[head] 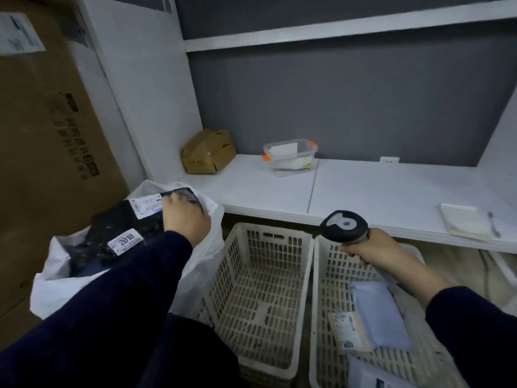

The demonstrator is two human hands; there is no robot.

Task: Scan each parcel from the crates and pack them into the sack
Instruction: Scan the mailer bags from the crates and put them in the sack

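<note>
- Your left hand reaches over the mouth of the white sack. Its fingers are curled down over the far end of a black parcel with a white shipping label, and they hold it at the top of the sack. The picture is blurred there, so the exact grip cannot be read.
- The sack stands left of the crates and its near wall touches the left crate. Dark parcels fill it to the rim. One of them, the 2018 parcel, lies just in front of the one you hold, with its label facing up.
- In the left crate only its slotted floor and walls show.
- The right crate stands against the left crate. It holds a pale blue parcel, and beside and partly under that a flat tan parcel whose label reads 4032. A third pale parcel lies at the near edge, cut off by the frame.
- Your right hand is wrapped round the handle of the scanner and holds it above the far end of the right crate.
- The desk behind the crates carries a dented cardboard box, a clear tub with orange clips and papers inside, a pad, and a pen beside the pad.
- A large carton stands behind the sack.
</note>
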